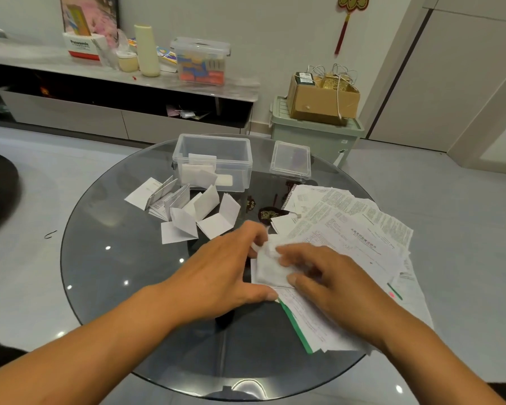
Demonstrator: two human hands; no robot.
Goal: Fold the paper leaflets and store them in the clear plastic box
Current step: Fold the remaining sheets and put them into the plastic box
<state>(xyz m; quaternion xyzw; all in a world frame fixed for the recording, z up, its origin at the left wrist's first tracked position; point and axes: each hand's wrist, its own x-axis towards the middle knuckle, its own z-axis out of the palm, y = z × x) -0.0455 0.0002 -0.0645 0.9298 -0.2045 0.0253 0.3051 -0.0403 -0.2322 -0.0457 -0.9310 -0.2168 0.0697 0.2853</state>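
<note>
A small folded white leaflet (270, 268) lies at the near middle of the round glass table (114, 258), on the edge of a spread pile of unfolded printed leaflets (354, 238). My left hand (228, 270) pinches its far left corner, thumb along its near edge. My right hand (330, 276) holds its right side between fingers and thumb. The clear plastic box (214, 162) stands open at the far side with a few folded leaflets inside. Several folded leaflets (193, 214) lie in front of it.
The box's clear lid (290, 159) lies to its right. Small dark ornaments (270, 213) sit between box and pile. Beyond the table are a low cabinet (114, 112) with clutter and a green bin (316, 133) carrying a cardboard box.
</note>
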